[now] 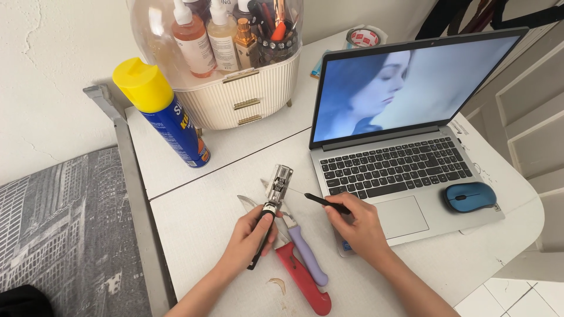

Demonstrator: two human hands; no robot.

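On the near edge of the white tabletop (200, 223) lie 2 knives side by side, one with a red handle (305, 280) and one with a lilac handle (307, 256), blades pointing away under the hands. A small curled brown scrap (277, 285) sits just left of the red handle. The left hand (249, 239) has its grip closed around a slim black-handled tool with a metal head (276, 186), held tilted above the knives. The right hand (359, 226) pinches a thin black pen-like stick (326, 203), its tip aimed at that metal head but apart from it, so the work on the head looks unfinished. Beyond stand an open laptop (399, 176) and a blue mouse (469, 196); farther back a blue spray can with a yellow cap (167, 117) and a domed cosmetics organiser (235, 70) against a pale wall.
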